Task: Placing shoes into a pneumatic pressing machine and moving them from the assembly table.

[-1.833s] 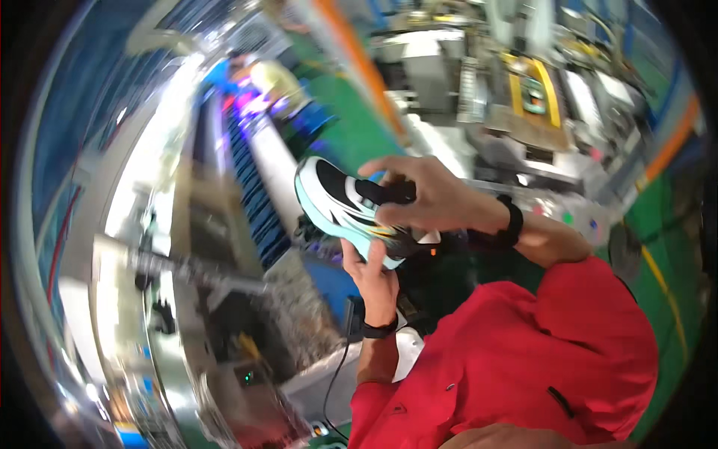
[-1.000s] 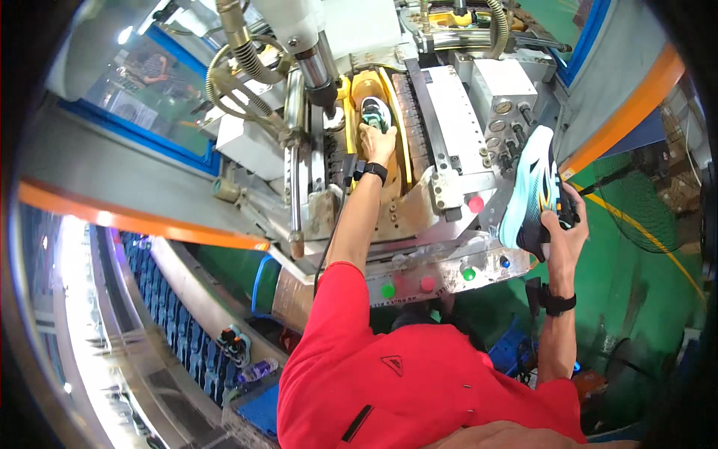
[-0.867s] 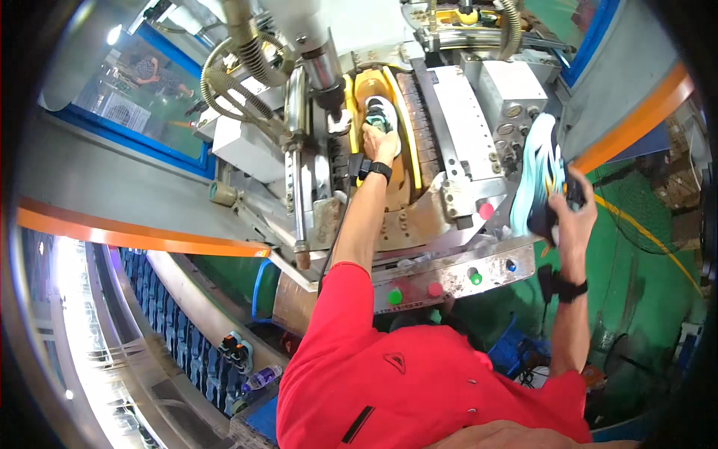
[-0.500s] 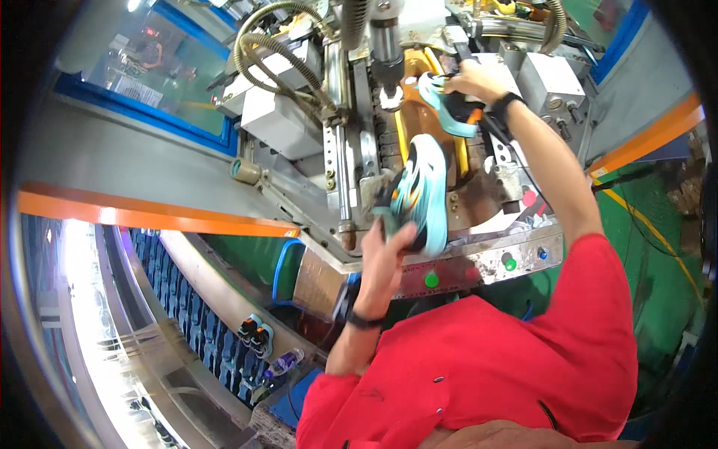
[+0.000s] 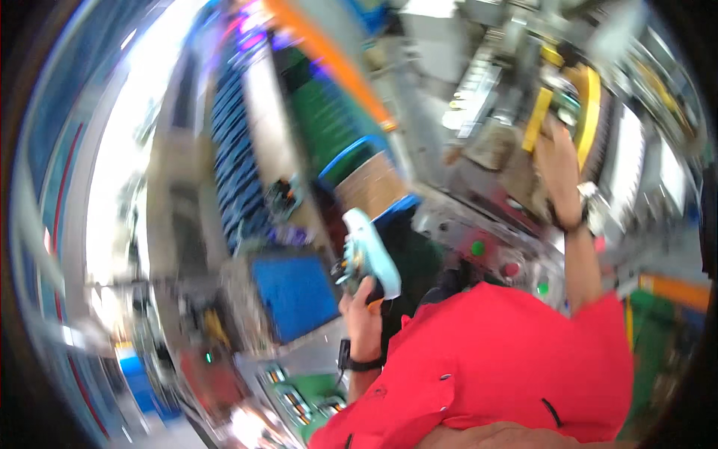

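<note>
My left hand point(image 5: 364, 318) grips a light-blue and black sports shoe point(image 5: 372, 254) by its heel end, the toe pointing up and away. It is held off to the left of the machine, in front of my body. My right hand point(image 5: 557, 161) reaches into the machine between two yellow guide bars point(image 5: 589, 112). Just beyond its fingertips a second shoe point(image 5: 568, 107), mostly hidden and smeared, lies between the bars. Motion blur hides whether those fingers still hold it.
A conveyor with dark blue slats point(image 5: 235, 150) runs along the left, with a pair of shoes point(image 5: 283, 196) at its edge. A blue-topped stand point(image 5: 292, 295) is near my left arm. Green buttons point(image 5: 477, 248) line the machine front. More shoes point(image 5: 295, 404) lie on a green surface below.
The view has swung left. My left hand has carried its shoe away from the machine to the left; my right hand has put the other shoe down between the yellow bars.
</note>
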Available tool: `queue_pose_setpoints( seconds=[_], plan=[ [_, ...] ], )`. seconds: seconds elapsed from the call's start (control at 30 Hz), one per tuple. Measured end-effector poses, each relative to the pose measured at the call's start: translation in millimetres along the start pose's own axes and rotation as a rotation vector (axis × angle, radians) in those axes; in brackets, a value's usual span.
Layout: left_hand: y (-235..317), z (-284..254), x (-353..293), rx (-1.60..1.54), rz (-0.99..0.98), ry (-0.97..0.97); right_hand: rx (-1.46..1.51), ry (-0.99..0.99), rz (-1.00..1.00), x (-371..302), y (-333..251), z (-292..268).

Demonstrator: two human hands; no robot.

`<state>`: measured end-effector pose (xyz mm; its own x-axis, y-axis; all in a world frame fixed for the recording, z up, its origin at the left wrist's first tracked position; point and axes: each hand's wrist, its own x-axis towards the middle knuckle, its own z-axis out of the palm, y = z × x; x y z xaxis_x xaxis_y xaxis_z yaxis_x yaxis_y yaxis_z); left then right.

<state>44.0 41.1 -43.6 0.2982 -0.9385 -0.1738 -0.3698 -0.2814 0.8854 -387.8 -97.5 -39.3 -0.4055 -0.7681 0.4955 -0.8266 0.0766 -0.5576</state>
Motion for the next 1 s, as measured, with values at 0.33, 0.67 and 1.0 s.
queue_pose_setpoints(
  seconds=[0.33,0.67,1.0],
  plan=[
    [-12,-13,-85,-0.863,-0.464,0.037,0.222,-0.526,-0.335,-227,45,165],
    [-130,-130,-144,-0.843,-0.598,0.754,0.370,-0.505,-0.424,-141,-106,162],
    [-365,-339,-122,-0.965,-0.630,1.273,0.811,-0.483,-1.407,-163,-668,81]
  ],
)
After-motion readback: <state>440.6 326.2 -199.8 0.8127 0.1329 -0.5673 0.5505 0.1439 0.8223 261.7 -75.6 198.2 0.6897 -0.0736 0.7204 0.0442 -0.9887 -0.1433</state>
